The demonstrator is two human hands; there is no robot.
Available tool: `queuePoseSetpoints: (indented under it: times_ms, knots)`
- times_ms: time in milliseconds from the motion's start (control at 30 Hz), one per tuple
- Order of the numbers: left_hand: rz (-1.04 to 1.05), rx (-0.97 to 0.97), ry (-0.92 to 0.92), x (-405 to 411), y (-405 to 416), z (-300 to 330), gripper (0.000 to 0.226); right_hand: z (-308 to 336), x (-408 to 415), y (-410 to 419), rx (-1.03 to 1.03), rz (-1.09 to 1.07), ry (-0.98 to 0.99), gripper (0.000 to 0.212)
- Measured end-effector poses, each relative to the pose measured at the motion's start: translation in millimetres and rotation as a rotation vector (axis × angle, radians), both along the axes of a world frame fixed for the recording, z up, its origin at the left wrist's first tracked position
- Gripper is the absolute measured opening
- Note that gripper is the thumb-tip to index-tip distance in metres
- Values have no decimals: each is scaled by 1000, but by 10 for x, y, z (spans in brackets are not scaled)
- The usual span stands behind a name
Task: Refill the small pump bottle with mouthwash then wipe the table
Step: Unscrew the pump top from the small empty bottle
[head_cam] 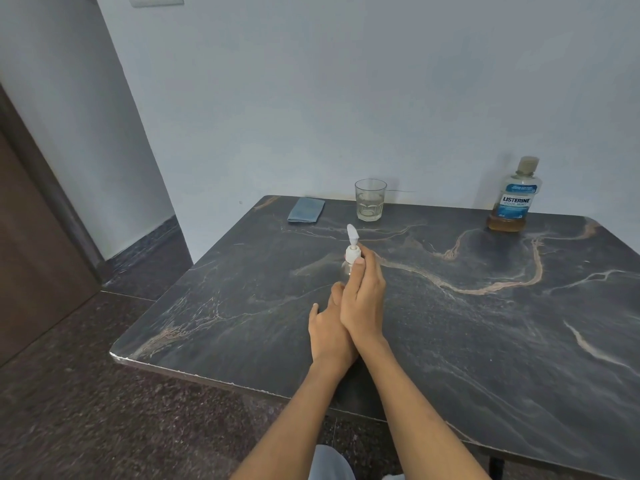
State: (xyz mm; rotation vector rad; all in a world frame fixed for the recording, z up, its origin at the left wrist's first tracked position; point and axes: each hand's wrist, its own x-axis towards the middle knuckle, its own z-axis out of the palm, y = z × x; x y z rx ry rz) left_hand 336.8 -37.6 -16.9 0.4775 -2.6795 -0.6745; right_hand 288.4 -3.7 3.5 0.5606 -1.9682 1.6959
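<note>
A small clear pump bottle (347, 266) with a white pump head stands upright near the middle of the dark marble table (485, 323). My right hand (363, 299) pinches the white collar of the pump with thumb and fingers. My left hand (329, 330) lies partly under the right one and holds the bottle's lower body, which is mostly hidden. A mouthwash bottle (514, 199) with a blue label and a little amber liquid stands capped at the far right. A folded blue cloth (306, 210) lies at the far left edge.
A clear drinking glass (370, 200) stands at the back of the table between cloth and mouthwash. The table backs onto a white wall. A brown door (31, 237) is at the left, with dark speckled floor beside the table's chipped left edge.
</note>
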Motion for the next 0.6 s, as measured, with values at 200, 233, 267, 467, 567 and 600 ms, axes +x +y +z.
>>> queuePoseSetpoints:
  times_ms: [200, 233, 267, 467, 567, 600]
  knots:
    - [-29, -54, -33, -22, -26, -38, 49, 10, 14, 5, -41, 50, -55, 39]
    - [-26, -49, -33, -24, -31, -41, 49, 12, 4, -8, -42, 31, -67, 34]
    - [-24, -37, -28, -27, -33, -41, 50, 10, -6, -13, -35, 12, -70, 29]
    - [-23, -31, 11, -13, -10, -25, 50, 13, 16, 11, 49, -18, 14, 23]
    - [-16, -20, 4, -7, -9, -5, 48, 33, 25, 19, 72, -16, 35, 34]
    - [-20, -25, -1, -5, -8, -3, 49, 36, 29, 17, 77, -15, 33, 34]
